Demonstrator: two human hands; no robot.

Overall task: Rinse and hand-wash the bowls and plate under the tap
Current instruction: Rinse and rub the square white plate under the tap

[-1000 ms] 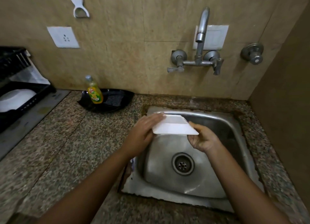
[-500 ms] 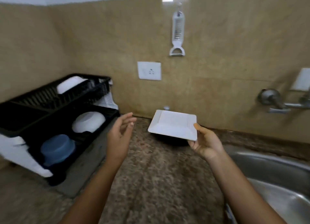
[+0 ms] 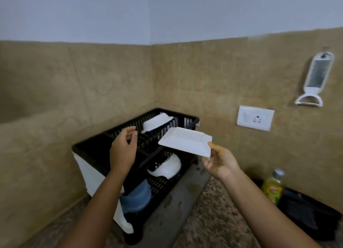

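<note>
the right hand (image 3: pixel 220 164) pinches the plate (image 3: pixel 185 141) at its near right corner, thumb on top of the rim and fingers curled under it. the plate is white and square, held in the air almost level, with its far left corner reaching out over the rack (image 3: pixel 92 151); it touches nothing but the hand. which face is up i cannot tell. just left of the plate, apart from it, the left hand (image 3: pixel 123 149) hangs above the rack's top tier with fingers loosely bent and nothing in them. the rack is black, two tiers, standing in the corner of the walls, below and beyond both hands. behind the plate a white top bowl (image 3: pixel 157 122) leans in the upper tier. directly under the plate a white low bowl (image 3: pixel 166 167) lies tilted in the lower tier, and nearer, partly behind the left forearm, a blue bowl (image 3: pixel 136 197) sits mouth down in the same tier. below the right forearm runs the speckled counter (image 3: pixel 213 225). right of the grip, down by the wall, stands a yellow bottle (image 3: pixel 272 187) beside a black tray (image 3: pixel 306 212). up on the wall right of the grip are a white socket (image 3: pixel 255 118) and, higher and further right, a hanging grater (image 3: pixel 313 80).
</note>
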